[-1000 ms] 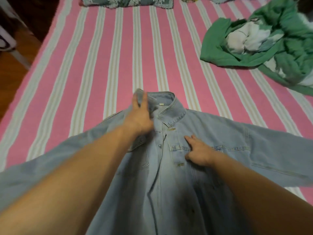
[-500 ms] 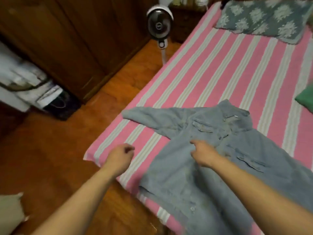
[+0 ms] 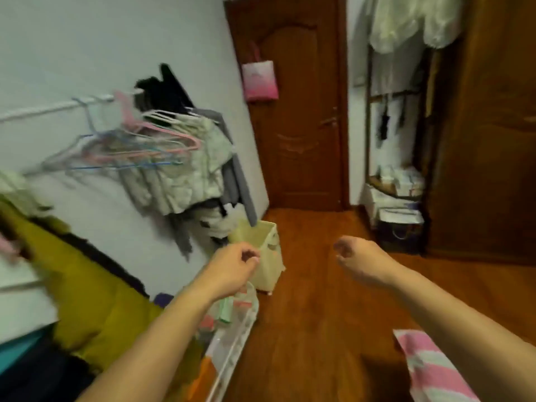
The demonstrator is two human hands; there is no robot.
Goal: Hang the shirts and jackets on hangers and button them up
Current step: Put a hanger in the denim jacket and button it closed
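Several empty pink, blue and white hangers (image 3: 127, 149) dangle from a white rail (image 3: 55, 107) on the left wall, beside pale hung clothes (image 3: 185, 172). My left hand (image 3: 232, 266) floats in mid-air below and to the right of them, fingers loosely curled, holding nothing. At about the same height over the wooden floor, my right hand (image 3: 358, 261) is also loosely curled and empty. The denim jacket is out of view. Only a corner of the pink striped bed (image 3: 429, 367) shows at the lower right.
A cream bin (image 3: 268, 256) stands on the floor by the wall, a clear box of small items (image 3: 232, 323) nearer me. A yellow garment (image 3: 87, 288) lies at the left. A brown door (image 3: 293, 111) with a pink bag (image 3: 259, 79) is ahead, a wooden wardrobe (image 3: 487, 126) on the right.
My view has swung left from the bed to the wall with the rail. Both hands have left the denim jacket and now hang empty in the air.
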